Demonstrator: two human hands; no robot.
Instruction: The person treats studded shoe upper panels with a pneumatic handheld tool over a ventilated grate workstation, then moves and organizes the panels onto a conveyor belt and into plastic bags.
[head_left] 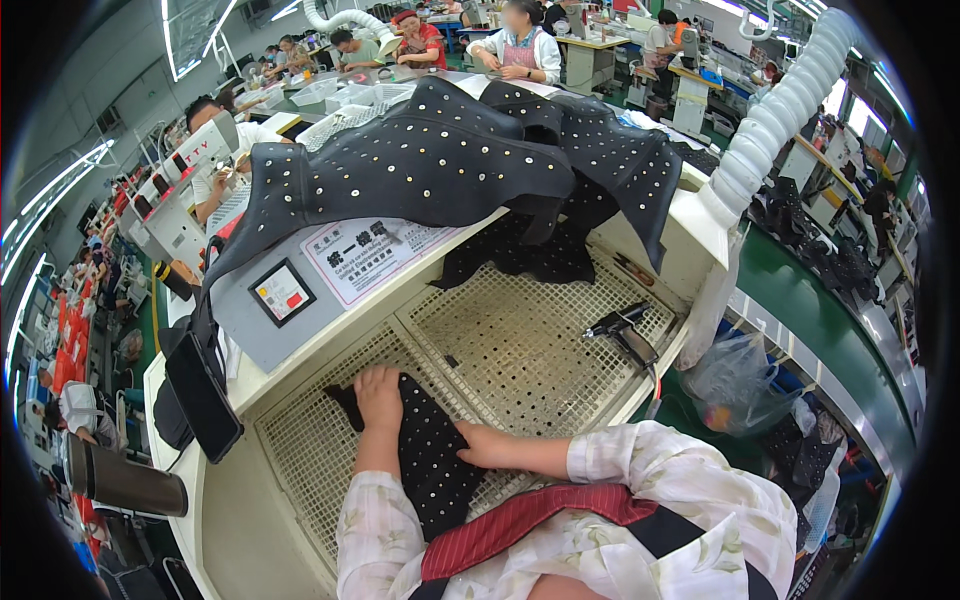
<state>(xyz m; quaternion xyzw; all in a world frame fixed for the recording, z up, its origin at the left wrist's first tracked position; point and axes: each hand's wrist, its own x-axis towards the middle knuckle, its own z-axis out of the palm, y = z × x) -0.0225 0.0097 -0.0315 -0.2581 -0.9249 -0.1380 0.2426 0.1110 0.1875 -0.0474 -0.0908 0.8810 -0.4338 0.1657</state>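
A black studded fabric piece point(432, 462) lies flat on the perforated white grid table point(520, 340) close to me. My left hand point(379, 396) presses palm-down on its upper left part. My right hand point(478, 447) lies against its right edge, fingers tucked at or under the fabric. Both forearms in floral sleeves come in from the lower edge. A heap of the same black studded fabric point(440, 160) is draped over the machine hood at the back.
A black air gun point(625, 328) rests at the grid's right edge. A grey control panel with a small screen point(281, 291) and a label sits at left. A white ribbed hose point(780, 110) rises at right. Other people work at benches behind.
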